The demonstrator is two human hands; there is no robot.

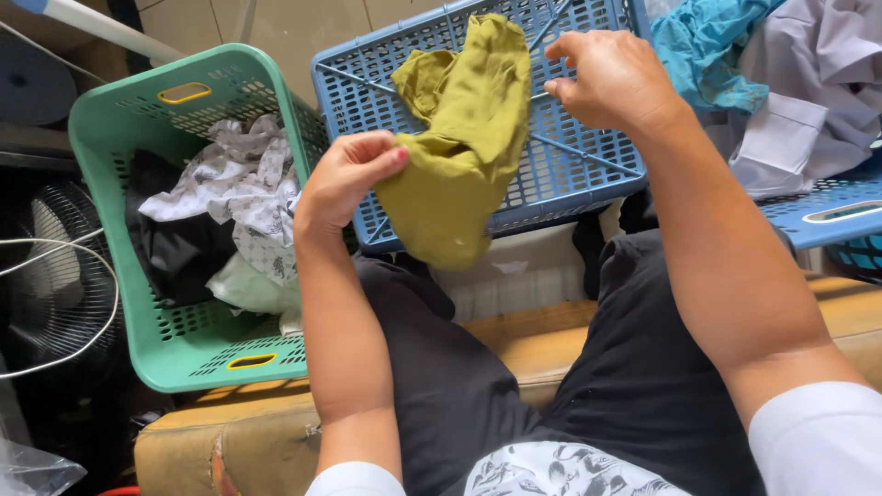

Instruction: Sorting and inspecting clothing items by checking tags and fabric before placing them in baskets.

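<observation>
An olive-green garment (pixel 464 138) is pinched at its lower edge by the left hand (pixel 344 179) and gripped at its top by the right hand (pixel 611 78), held above the lap, not yet folded. Beyond, clothes fill a green basket (pixel 110 138); an upturned blue basket (pixel 570 174) lies behind.

No labels, signs or screens in view. Only package-like item: a crumpled clear plastic bag (pixel 32 470) at the bottom left corner, on the floor beside the worn tan seat edge (pixel 243 432) and below the black fan (pixel 55 285); transparent, greyish sheen, contents cannot be made out.
</observation>
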